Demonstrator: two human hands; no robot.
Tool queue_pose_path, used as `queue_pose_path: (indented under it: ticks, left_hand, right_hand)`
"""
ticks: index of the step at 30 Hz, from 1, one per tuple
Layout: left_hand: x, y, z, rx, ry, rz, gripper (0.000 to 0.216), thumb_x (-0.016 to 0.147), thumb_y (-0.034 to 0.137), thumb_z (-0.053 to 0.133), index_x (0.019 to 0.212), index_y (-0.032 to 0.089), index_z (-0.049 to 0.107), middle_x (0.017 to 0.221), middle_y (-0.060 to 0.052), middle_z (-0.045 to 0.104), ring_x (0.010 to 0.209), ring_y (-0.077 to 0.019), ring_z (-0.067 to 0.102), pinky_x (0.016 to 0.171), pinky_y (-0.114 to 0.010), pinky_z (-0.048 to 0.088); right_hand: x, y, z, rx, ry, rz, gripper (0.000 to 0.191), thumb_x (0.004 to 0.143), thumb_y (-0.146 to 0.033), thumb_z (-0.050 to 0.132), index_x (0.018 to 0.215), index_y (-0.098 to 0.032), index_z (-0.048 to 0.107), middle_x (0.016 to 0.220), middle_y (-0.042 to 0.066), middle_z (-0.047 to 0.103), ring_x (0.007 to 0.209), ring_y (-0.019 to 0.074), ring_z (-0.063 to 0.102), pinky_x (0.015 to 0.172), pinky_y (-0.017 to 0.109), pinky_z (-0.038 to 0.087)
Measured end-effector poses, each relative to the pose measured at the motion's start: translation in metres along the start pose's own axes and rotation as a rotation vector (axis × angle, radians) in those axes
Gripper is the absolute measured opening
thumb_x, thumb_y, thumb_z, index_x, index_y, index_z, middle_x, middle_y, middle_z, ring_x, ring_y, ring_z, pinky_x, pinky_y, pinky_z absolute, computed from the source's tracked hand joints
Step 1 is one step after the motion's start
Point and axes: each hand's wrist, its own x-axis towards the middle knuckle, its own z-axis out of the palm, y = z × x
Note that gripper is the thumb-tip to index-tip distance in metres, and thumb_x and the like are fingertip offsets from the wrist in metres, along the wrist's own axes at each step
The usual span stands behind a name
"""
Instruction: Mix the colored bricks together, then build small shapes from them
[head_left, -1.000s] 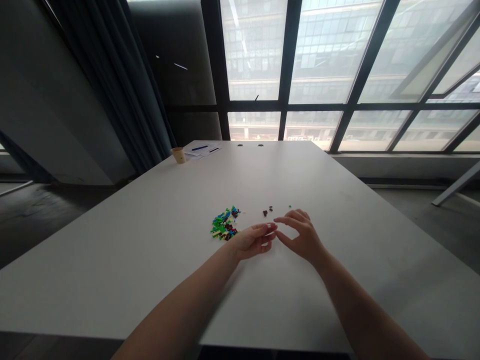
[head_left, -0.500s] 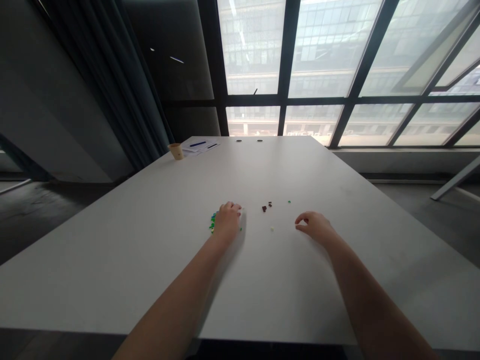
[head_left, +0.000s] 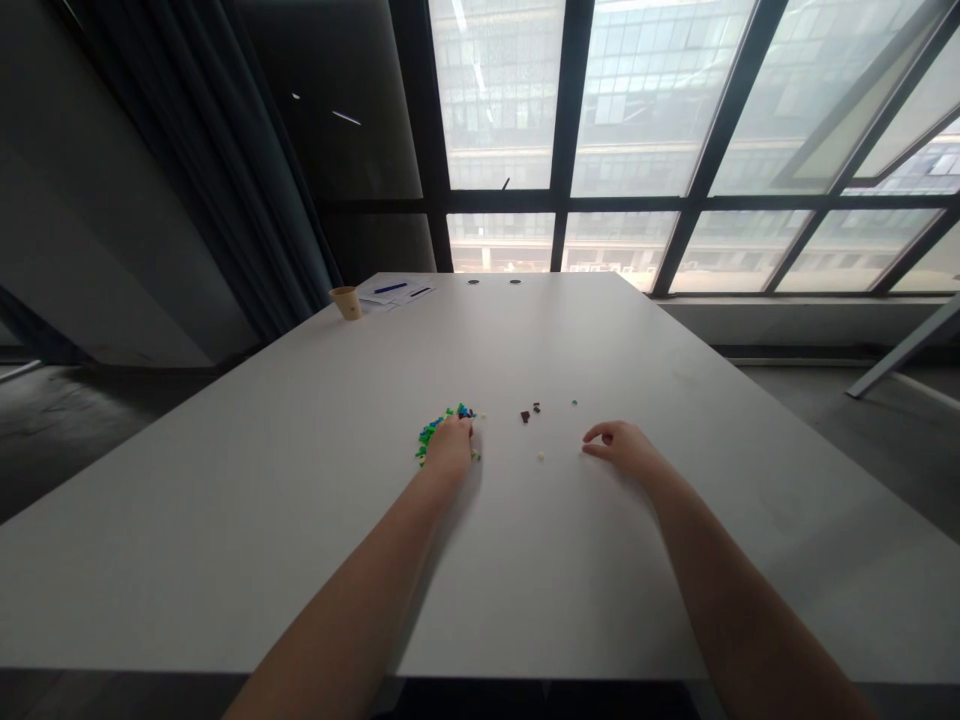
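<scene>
- Your left hand [head_left: 450, 442] has its fingers bent down into a loose pile of small green, blue, yellow and dark plastic bricks [head_left: 428, 434]; the back of the hand hides the tips, so I cannot tell whether they are closed on a piece.
- Your right hand [head_left: 628, 448] hovers low, thumb and forefinger curled toward each other in a ring; at this size I cannot tell whether something tiny sits between the tips.
- The pile lies under and around your left fingers, spreading out on their far and left sides.
- Between your hands, a pale yellow small brick [head_left: 541, 457] lies alone, nearer the right one.
- Just beyond it you have a little group of dark brown plastic bricks [head_left: 525, 416], and a single small green brick [head_left: 574, 402] lies farther right, apart from them.
- The step in hand looks like picking through the pile with your left fingers while the right waits, poised.
- As I judge it, your next move calls for a fine fingertip pinch on one brick, without dragging its neighbours along the smooth-looking white tabletop [head_left: 525, 570].
- Well away, a tan paper-like cup [head_left: 347, 304] stands near white paper sheets [head_left: 386, 300].
</scene>
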Motion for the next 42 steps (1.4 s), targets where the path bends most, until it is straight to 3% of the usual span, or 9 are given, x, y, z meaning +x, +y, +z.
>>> queue_pose_path:
  ticks: [5, 10, 13, 17, 22, 28, 42]
  left_hand:
    - [0.000, -0.001, 0.002, -0.084, 0.063, -0.019, 0.021, 0.071, 0.005, 0.041, 0.079, 0.014, 0.058, 0.088, -0.009, 0.056, 0.078, -0.0168, 0.052, 0.070, -0.026, 0.039]
    - [-0.002, 0.008, -0.005, -0.370, 0.136, 0.054, 0.025, 0.067, 0.000, 0.041, 0.076, 0.016, 0.058, 0.084, -0.006, 0.057, 0.081, -0.0154, 0.053, 0.078, -0.027, 0.039]
    - [-0.008, 0.023, -0.011, -0.788, 0.011, 0.068, 0.016, 0.067, 0.004, 0.050, 0.074, 0.016, 0.057, 0.077, -0.004, 0.059, 0.073, -0.0131, 0.054, 0.073, -0.026, 0.042]
    - [-0.019, 0.043, -0.014, -1.481, -0.284, -0.097, 0.024, 0.061, 0.014, 0.068, 0.082, 0.015, 0.057, 0.076, -0.002, 0.059, 0.068, -0.0087, 0.055, 0.069, -0.022, 0.043]
    - [-0.030, 0.053, -0.015, -1.825, -0.444, -0.192, 0.037, 0.054, 0.014, 0.076, 0.085, 0.014, 0.057, 0.074, -0.001, 0.060, 0.066, -0.0063, 0.056, 0.067, -0.019, 0.043]
    - [-0.036, 0.061, -0.014, -1.952, -0.574, -0.293, 0.031, 0.059, 0.009, 0.073, 0.084, 0.015, 0.056, 0.071, 0.000, 0.058, 0.065, -0.0049, 0.056, 0.066, -0.016, 0.044]
    - [-0.038, 0.064, -0.010, -1.945, -0.591, -0.288, 0.031, 0.056, 0.018, 0.077, 0.080, 0.015, 0.058, 0.069, 0.001, 0.056, 0.062, -0.0039, 0.054, 0.062, -0.014, 0.042]
  right_hand:
    - [0.002, 0.000, -0.006, -0.010, 0.185, 0.063, 0.024, 0.073, -0.036, 0.052, 0.079, -0.020, 0.069, 0.059, 0.001, 0.055, 0.054, 0.0123, 0.047, 0.052, 0.023, 0.031]
    - [0.002, -0.002, -0.006, 0.052, 0.290, 0.037, 0.026, 0.072, -0.037, 0.051, 0.076, -0.018, 0.069, 0.051, -0.001, 0.049, 0.049, 0.0119, 0.044, 0.051, 0.023, 0.030]
    - [0.000, -0.010, -0.004, 0.132, 0.343, -0.039, 0.023, 0.073, -0.034, 0.051, 0.075, -0.017, 0.068, 0.049, -0.002, 0.044, 0.048, 0.0113, 0.042, 0.052, 0.024, 0.031]
    - [-0.007, -0.033, 0.005, 0.290, 0.344, -0.341, 0.017, 0.075, -0.027, 0.053, 0.081, -0.018, 0.067, 0.056, -0.002, 0.043, 0.054, 0.0111, 0.042, 0.056, 0.023, 0.035]
    - [-0.020, -0.057, 0.018, 0.409, 0.331, -0.573, 0.017, 0.075, -0.028, 0.059, 0.090, -0.023, 0.066, 0.067, 0.000, 0.050, 0.066, 0.0132, 0.048, 0.065, 0.026, 0.040]
    - [-0.024, -0.063, 0.023, 0.434, 0.389, -0.627, 0.015, 0.076, -0.027, 0.059, 0.089, -0.024, 0.066, 0.070, 0.001, 0.054, 0.070, 0.0141, 0.050, 0.067, 0.028, 0.042]
    - [-0.027, -0.064, 0.024, 0.331, 0.470, -0.630, 0.009, 0.076, -0.025, 0.060, 0.080, -0.024, 0.068, 0.065, 0.000, 0.056, 0.066, 0.0128, 0.050, 0.069, 0.028, 0.039]
